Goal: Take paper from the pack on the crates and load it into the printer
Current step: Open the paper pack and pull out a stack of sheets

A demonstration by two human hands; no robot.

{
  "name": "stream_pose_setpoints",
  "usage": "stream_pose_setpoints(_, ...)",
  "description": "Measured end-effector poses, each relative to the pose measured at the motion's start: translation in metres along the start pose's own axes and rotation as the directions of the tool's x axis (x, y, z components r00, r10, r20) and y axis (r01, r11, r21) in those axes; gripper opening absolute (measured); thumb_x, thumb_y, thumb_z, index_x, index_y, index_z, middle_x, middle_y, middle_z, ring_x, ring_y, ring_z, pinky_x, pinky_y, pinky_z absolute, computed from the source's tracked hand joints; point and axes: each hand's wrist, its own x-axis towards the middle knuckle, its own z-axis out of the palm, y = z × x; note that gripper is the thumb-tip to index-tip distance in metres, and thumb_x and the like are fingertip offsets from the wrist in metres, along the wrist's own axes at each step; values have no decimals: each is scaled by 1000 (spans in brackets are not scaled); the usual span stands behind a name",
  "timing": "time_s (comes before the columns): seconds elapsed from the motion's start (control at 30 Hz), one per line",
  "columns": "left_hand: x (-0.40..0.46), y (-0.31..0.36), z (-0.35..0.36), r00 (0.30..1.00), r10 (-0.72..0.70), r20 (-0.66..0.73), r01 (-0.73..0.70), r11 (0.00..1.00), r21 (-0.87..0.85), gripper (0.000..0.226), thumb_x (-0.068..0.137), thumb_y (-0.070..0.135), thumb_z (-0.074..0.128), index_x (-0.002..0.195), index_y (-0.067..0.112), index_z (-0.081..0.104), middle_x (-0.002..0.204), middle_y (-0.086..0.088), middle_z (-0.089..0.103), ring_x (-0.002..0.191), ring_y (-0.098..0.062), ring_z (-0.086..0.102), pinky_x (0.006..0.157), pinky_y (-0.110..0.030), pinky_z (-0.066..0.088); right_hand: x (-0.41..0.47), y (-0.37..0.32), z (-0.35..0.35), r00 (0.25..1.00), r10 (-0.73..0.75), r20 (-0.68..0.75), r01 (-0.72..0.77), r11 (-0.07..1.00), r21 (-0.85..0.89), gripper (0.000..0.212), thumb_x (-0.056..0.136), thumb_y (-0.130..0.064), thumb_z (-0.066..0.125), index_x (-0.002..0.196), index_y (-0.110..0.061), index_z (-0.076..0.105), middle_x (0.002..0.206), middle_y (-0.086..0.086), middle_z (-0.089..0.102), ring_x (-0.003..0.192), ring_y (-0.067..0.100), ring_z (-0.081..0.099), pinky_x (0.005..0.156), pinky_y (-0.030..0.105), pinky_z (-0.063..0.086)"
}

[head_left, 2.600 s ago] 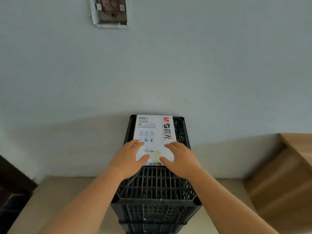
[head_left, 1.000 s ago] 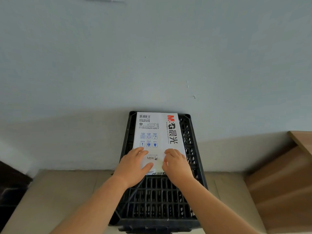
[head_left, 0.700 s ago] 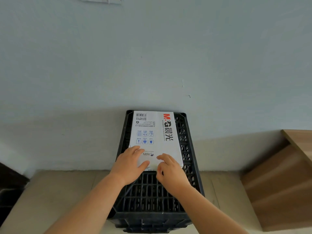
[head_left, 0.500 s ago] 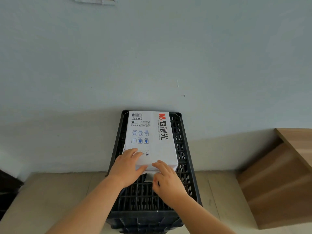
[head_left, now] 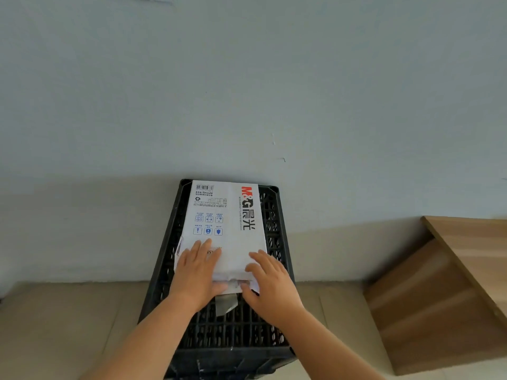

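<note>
A white paper pack (head_left: 230, 215) with red and black print lies flat on the top black crate (head_left: 236, 333), its far end against the wall. My left hand (head_left: 196, 270) rests flat on the pack's near left corner, fingers spread. My right hand (head_left: 270, 281) lies over the near right corner, fingers curled at the pack's near end. A loose strip of the wrapper (head_left: 225, 304) hangs out from the near end between my hands. No printer is in view.
The crates stand against a pale blue wall (head_left: 247, 91) on a beige tiled floor (head_left: 63, 325). A wooden piece of furniture (head_left: 444, 292) stands to the right, close to the crates.
My right hand has shifted from the pack's near middle to its near right corner. A strip of wrapper now sticks out at the near end. My left hand has stayed in place.
</note>
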Motion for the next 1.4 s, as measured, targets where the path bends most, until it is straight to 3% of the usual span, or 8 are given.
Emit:
stream_pose_setpoints(0.13,-2,-1,7,999,20,-39,-20,1000,5,86,85,57,56,152,24,13,162,-6,-2,148,-26,-5,115,-42,-10,13,11,-3,977,140,160,-126,987,-96,54,92,-47,52,140,-26,37,160,2,19,149,29,7,120,46,12)
stream_pose_setpoints(0.33,0,1,7,999,-4,-34,4,1000,3,88,82,55,60,151,26,14,162,-4,-1,148,-25,-5,119,-43,-5,4,24,-7,969,130,211,-88,976,-197,62,93,-37,56,147,-27,27,162,5,8,149,29,-1,117,42,-3)
stream_pose_setpoints(0.57,0,1,7,998,29,-49,-27,998,53,87,80,60,58,150,24,20,161,-5,7,148,-27,3,120,-46,0,-5,38,-17,955,176,238,-121,966,-227,71,90,-39,59,150,-28,21,162,5,7,149,29,-2,119,45,0)
stream_pose_setpoints(0.7,-3,-3,10,958,210,-197,-199,977,72,63,70,49,73,122,20,54,129,-3,52,121,-26,51,107,-43,37,-7,40,-19,951,182,249,-126,966,-226,71,91,-44,56,150,-28,20,162,5,8,149,29,1,119,46,3)
stream_pose_setpoints(0.83,-11,-3,10,911,302,-283,-306,951,29,44,71,38,72,109,23,55,110,4,57,102,-17,56,92,-35,49,-8,39,-17,946,196,259,-140,966,-220,68,93,-42,54,150,-27,20,161,5,11,149,28,3,119,45,4)
stream_pose_setpoints(1.03,-21,-4,4,884,326,-336,-351,936,-16,21,81,34,67,97,20,66,97,6,62,87,-12,59,77,-30,54,-5,34,-14,949,186,255,-141,973,-182,65,92,-44,53,148,-28,24,159,3,17,148,27,9,120,46,11)
stream_pose_setpoints(1.17,-24,1,-9,886,292,-361,-319,948,-17,30,87,41,50,92,20,72,91,7,67,82,-12,62,73,-30,54,4,23,-15,973,123,196,-108,991,-84,61,90,-44,55,144,-26,34,157,3,24,146,25,16,120,46,17)
stream_pose_setpoints(1.4,-17,12,-37,908,235,-347,-259,966,-23,29,91,39,57,106,19,71,105,4,71,101,-16,61,93,-34,43,43,-11,-14,988,44,148,-49,998,26,59,89,-48,57,141,-25,40,155,4,29,145,23,20,118,43,20)
